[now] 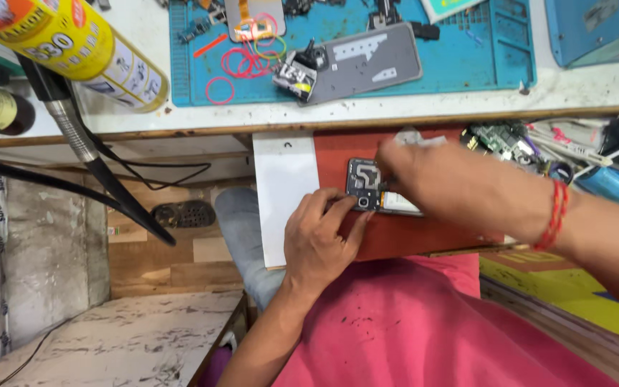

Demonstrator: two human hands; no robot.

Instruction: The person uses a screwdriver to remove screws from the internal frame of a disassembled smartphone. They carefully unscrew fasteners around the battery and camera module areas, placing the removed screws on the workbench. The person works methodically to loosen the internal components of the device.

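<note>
Left hand [322,240] comes up from the near side, fingers curled, fingertips pinching the left end of an opened phone [374,193] and pinning it to the red board [410,236] on the lap. Phone lies flat, long axis left to right, running away under the right hand [431,179]. Right hand sits closed directly over it, reaching in from the right; a tool in its grip cannot be made out. Right hand is nearer the exposed interior. Farther off, blue mat [467,72] on the bench [145,118].
</note>
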